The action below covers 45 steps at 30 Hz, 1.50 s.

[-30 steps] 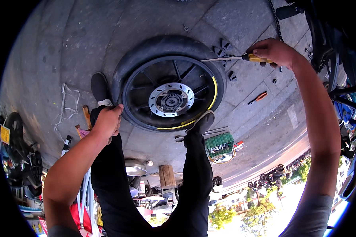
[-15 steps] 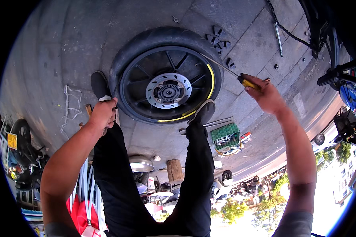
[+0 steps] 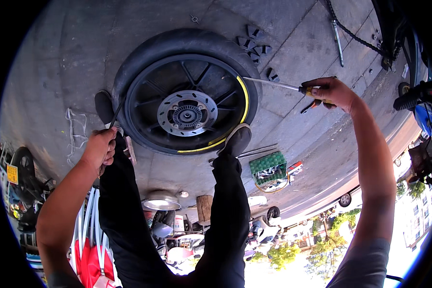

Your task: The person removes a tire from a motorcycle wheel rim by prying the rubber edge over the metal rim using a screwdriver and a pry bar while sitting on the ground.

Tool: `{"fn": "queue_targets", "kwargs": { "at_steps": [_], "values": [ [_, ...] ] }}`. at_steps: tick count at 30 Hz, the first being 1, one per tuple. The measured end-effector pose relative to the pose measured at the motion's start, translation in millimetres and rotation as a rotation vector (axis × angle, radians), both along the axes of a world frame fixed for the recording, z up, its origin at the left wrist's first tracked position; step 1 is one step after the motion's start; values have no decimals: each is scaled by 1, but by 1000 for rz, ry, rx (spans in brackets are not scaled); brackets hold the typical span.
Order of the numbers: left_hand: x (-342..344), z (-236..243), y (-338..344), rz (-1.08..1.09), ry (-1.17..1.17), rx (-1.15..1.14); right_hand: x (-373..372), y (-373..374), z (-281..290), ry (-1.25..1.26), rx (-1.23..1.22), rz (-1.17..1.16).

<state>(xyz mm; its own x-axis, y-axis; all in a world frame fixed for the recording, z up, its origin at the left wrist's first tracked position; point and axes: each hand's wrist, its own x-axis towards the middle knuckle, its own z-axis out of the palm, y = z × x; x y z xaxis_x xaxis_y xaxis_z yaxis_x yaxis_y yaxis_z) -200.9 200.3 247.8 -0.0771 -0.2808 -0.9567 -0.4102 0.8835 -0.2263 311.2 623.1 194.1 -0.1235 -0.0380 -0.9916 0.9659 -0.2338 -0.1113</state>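
A black motorcycle wheel point(image 3: 194, 61) with its tyre point(image 3: 144, 54) lies flat on the paving. A slotted brake disc point(image 3: 165, 115) sits at its hub, and a yellow stripe point(image 3: 247, 103) runs along part of the rim. My right hand point(image 3: 338, 93) is closed round the handle of a long screwdriver point(image 3: 278, 84), whose tip meets the tyre and rim at the right side. My left hand point(image 3: 100, 148) is closed on a thin dark rod point(image 3: 118, 111) slanting up to the rim's left edge. Close to my right hand is an orange-and-black tool point(image 3: 312, 106), partly hidden.
My right shoe point(image 3: 238, 139) presses on the wheel's near edge; my left shoe point(image 3: 103, 106) is beside the tyre. Several black rubber blocks point(image 3: 261, 50) lie beyond the wheel. A green crate point(image 3: 269, 168), a metal basin point(image 3: 162, 200), a wood block point(image 3: 204, 209) and a chain point(image 3: 357, 43) surround the spot.
The screwdriver has swung to a flatter angle as my right hand moved right and slightly up. My left hand has shifted left and down, and the dark rod now shows. The view has shifted too.
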Motion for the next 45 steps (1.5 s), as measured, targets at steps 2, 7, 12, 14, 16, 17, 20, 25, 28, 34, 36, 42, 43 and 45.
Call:
{"fn": "queue_targets", "kwargs": {
  "at_steps": [2, 7, 12, 14, 16, 17, 20, 25, 28, 34, 36, 42, 43, 45],
  "values": [
    [3, -2, 6, -14, 10, -17, 11, -4, -7, 7, 2, -60],
    [16, 1, 4, -15, 92, -24, 12, -95, 34, 173, 343, 66],
    [6, 0, 10, -55, 27, -50, -2, -135, 60, 256, 450, 107],
    [9, 1, 9, -78, 29, -37, 1, -93, 47, 126, 222, 35],
    [12, 6, 13, -81, 56, -30, -15, -52, 38, 0, 110, 64],
    [15, 2, 14, -87, 53, -29, -11, -39, 26, 15, 115, 60],
    [20, -1, 12, -62, 68, -17, -22, -48, 32, -27, 207, 114],
    [24, 1, 4, -14, 138, -13, -19, -188, 69, 125, 562, 193],
    [23, -5, 4, -10, 122, -16, -5, -172, 63, 187, 576, 149],
    [21, -4, -6, -59, 101, -46, -3, -135, 52, 192, 448, 161],
    [17, -5, -4, -44, 116, -31, 0, -146, 54, 173, 476, 182],
    [18, -3, 0, 5, 120, -13, 7, -190, 53, -16, 554, 401],
    [19, -2, 0, 15, 117, -13, 13, -196, 51, 14, 583, 410],
    [20, -8, -5, 55, 119, 45, 7, -176, 66, 28, 613, 357]
  ]
}}
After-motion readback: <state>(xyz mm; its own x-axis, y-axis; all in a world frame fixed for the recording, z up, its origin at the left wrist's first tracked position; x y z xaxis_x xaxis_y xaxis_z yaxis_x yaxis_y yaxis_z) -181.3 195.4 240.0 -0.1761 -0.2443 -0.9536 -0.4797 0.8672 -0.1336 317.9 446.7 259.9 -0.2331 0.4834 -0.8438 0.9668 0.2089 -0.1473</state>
